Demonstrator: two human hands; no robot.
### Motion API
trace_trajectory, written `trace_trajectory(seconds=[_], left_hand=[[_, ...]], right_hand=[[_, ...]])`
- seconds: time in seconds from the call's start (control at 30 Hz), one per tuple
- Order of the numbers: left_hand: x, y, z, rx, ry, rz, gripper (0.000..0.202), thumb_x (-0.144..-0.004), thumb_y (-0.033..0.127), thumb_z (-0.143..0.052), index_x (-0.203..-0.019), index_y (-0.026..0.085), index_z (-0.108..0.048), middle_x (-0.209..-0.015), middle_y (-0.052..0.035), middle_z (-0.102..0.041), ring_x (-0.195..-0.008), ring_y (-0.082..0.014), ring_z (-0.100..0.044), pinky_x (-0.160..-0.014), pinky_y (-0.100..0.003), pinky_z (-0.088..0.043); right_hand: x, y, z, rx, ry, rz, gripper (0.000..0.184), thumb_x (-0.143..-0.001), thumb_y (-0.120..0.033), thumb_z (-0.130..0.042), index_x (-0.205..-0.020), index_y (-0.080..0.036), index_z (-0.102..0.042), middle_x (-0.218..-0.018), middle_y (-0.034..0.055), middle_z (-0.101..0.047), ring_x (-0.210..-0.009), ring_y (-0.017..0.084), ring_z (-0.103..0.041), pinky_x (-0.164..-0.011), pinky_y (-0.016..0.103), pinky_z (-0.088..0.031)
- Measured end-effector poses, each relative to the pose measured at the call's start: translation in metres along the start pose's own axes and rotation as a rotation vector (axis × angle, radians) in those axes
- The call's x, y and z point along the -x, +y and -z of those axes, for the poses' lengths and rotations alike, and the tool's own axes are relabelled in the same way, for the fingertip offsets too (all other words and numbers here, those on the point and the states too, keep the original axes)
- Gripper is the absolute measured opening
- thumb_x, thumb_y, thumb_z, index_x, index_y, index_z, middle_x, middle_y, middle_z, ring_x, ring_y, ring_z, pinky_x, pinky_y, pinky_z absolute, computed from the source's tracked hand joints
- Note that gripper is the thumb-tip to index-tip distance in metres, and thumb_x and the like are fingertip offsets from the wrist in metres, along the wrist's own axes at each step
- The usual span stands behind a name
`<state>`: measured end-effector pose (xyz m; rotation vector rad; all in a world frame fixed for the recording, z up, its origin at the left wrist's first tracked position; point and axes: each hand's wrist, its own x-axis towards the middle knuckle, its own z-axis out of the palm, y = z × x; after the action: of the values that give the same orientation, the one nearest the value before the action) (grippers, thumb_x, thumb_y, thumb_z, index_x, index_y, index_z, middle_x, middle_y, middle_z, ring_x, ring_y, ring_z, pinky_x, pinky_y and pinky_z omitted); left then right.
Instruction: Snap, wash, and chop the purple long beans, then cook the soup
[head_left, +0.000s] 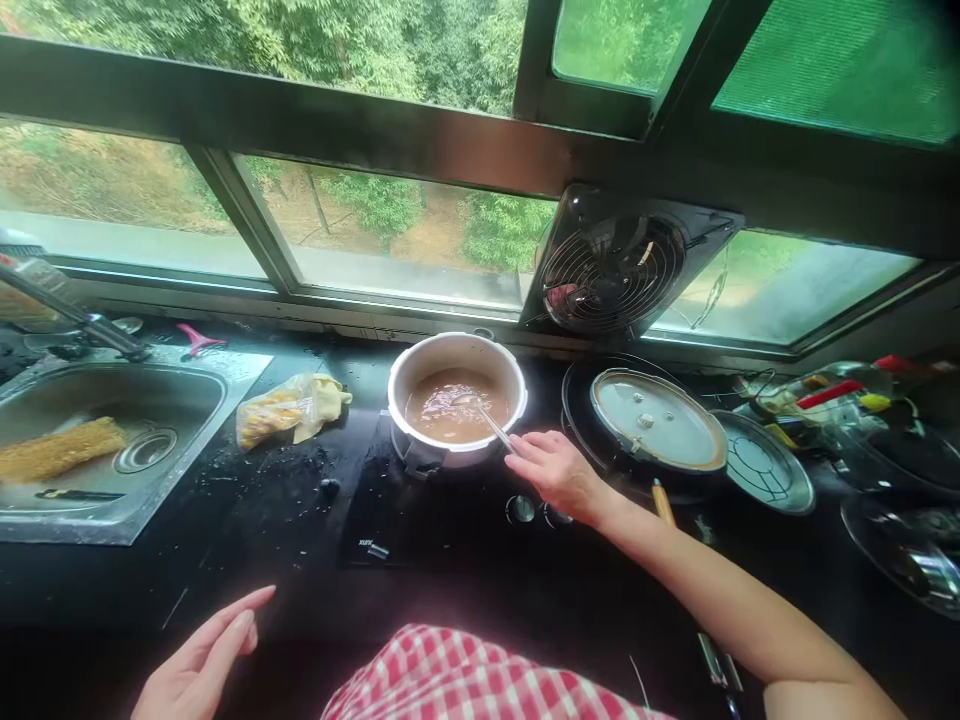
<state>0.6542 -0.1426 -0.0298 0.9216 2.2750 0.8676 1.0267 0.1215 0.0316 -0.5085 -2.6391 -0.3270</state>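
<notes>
My right hand (559, 472) is closed around the handle of a metal spoon (496, 429). The spoon's lower end dips into brown liquid (439, 400), so its shape is partly hidden. That liquid sits in a silver pressure cooker pot (396, 405), open at the top, on the black cooktop (386, 505). Low on the left, my left hand (202, 660) hovers near the counter's front edge, index finger stretched out, nothing visible in it.
A pot lid (709, 440) lies underside up over a dark pan right of the pot, beside a metal plate (799, 490). Left are a plastic bag of yellowish pieces (281, 405), a pink peeler (199, 340) and a sink (247, 375). An exhaust fan (611, 265) stands behind.
</notes>
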Motion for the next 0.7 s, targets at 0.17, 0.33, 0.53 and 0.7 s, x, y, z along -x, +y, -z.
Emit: trace_trajectory(seconds=[0.17,0.33,0.53,0.7], left_hand=[[0.012,0.002,0.000,0.024,0.017,0.031,0.061,-0.062,0.068,-0.051,-0.103,0.025,-0.066,-0.075,-0.0012,-0.059,-0.078,-0.0187,-0.058,-0.071,-0.025,-0.048],[0.017,-0.001,-0.004,0.029,-0.001,0.004,0.061,-0.064,0.068,-0.050,-0.104,0.025,-0.065,-0.075,-0.0006,-0.059,-0.079,-0.0174,-0.057,-0.073,-0.024,-0.046],[0.011,0.010,-0.005,0.025,-0.026,-0.077,0.063,-0.064,0.069,-0.049,-0.103,0.022,-0.065,-0.072,-0.0017,-0.059,-0.074,-0.0178,-0.057,-0.068,-0.024,-0.047],[-0.013,0.022,0.000,0.058,-0.136,-0.149,0.060,-0.065,0.066,-0.051,-0.105,0.023,-0.064,-0.082,-0.0029,-0.064,-0.082,-0.0197,-0.059,-0.077,-0.026,-0.047]], right_hand=[[0.004,-0.001,-0.001,-0.029,0.039,-0.032,0.025,-0.083,-0.007,-0.047,-0.099,-0.018,-0.062,-0.115,0.0069,-0.061,-0.094,0.018,-0.053,-0.077,0.031,-0.038],[0.007,-0.002,-0.008,-0.068,0.086,-0.081,0.023,-0.083,-0.010,-0.050,-0.101,-0.019,-0.062,-0.115,0.0067,-0.062,-0.097,0.019,-0.053,-0.079,0.032,-0.038],[0.004,-0.009,-0.004,-0.200,0.204,-0.240,0.021,-0.086,-0.015,-0.050,-0.101,-0.020,-0.063,-0.110,0.0062,-0.064,-0.096,0.019,-0.055,-0.080,0.034,-0.042],[-0.008,-0.033,-0.002,-0.558,0.507,-0.643,0.018,-0.086,-0.024,-0.051,-0.098,-0.022,-0.065,-0.102,0.0062,-0.066,-0.091,0.018,-0.058,-0.080,0.035,-0.045]])
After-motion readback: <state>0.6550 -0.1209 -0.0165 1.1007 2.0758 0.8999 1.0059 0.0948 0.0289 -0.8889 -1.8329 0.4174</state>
